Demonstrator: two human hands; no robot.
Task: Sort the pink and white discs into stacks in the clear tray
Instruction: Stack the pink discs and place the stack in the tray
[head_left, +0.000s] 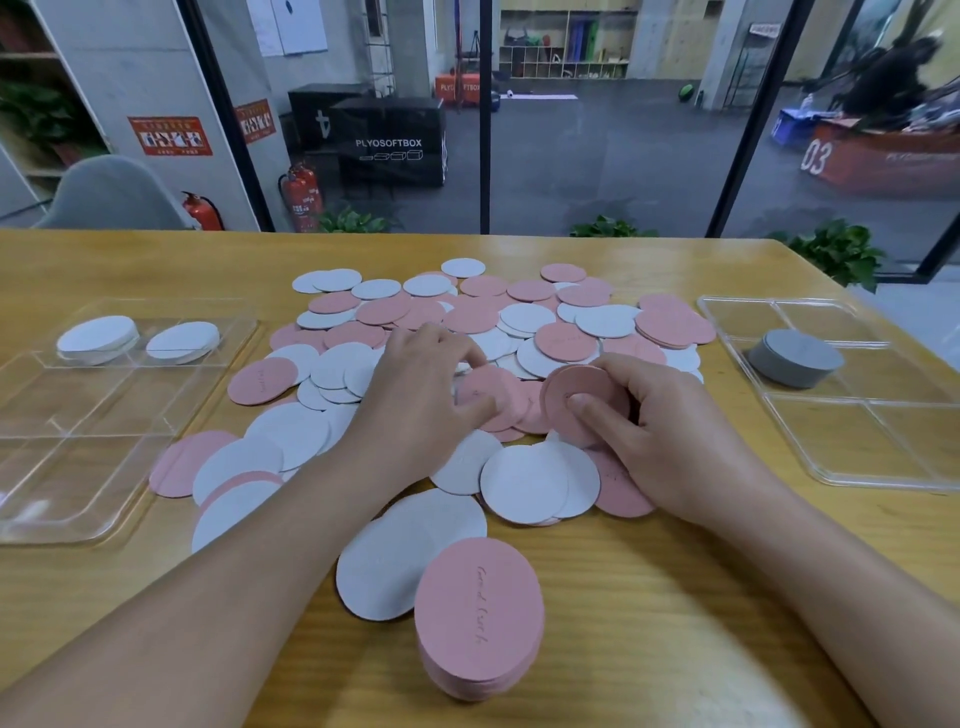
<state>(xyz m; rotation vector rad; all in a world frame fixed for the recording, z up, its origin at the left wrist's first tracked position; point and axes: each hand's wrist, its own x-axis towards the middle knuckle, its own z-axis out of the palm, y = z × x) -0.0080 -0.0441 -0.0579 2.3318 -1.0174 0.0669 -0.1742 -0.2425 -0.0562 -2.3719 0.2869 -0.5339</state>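
nearest, a pink stack (478, 623) lies flat on the table (675, 597), its writing running away from me. beyond it my right hand (670, 441) pinches a few pink discs (582, 400), tilted up on edge, faces toward me. my left hand (421, 395) rests curled on the loose pile (467, 332); its fingertips are hidden. white stacks (98, 338) sit in the left tray's (62, 467) far compartments.
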